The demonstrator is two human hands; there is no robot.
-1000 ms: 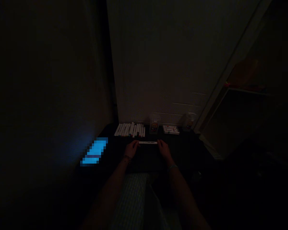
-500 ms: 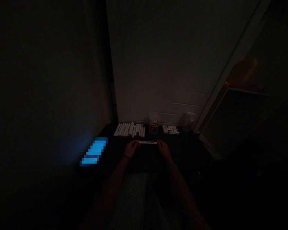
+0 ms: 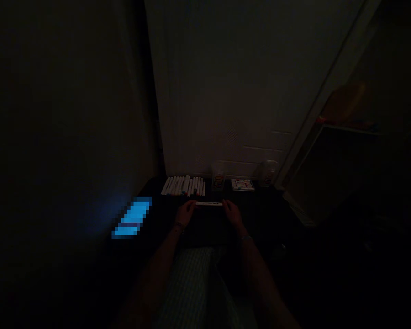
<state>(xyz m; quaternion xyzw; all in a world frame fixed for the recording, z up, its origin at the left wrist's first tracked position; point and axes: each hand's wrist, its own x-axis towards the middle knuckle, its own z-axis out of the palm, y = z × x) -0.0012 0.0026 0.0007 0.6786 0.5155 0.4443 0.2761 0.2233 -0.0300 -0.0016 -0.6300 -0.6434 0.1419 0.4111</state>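
Note:
A white marker lies level between my two hands, with dark print along its barrel. My left hand pinches its left end, and my right hand grips the right end. Just beyond, a row of several white markers rests side by side at the back left of the dark table. To the right of that row stands a clear plastic container with a coloured label. The room is very dim, so fine detail on the marker is lost.
A flat stack of white markers lies between the first container and a second clear container at the back right. A lit, blurred-out screen is at the table's left. A pale panel rises behind.
Both hands still hold the marker by its ends in nearly the same place. The whole view has shifted slightly and looks a little darker.

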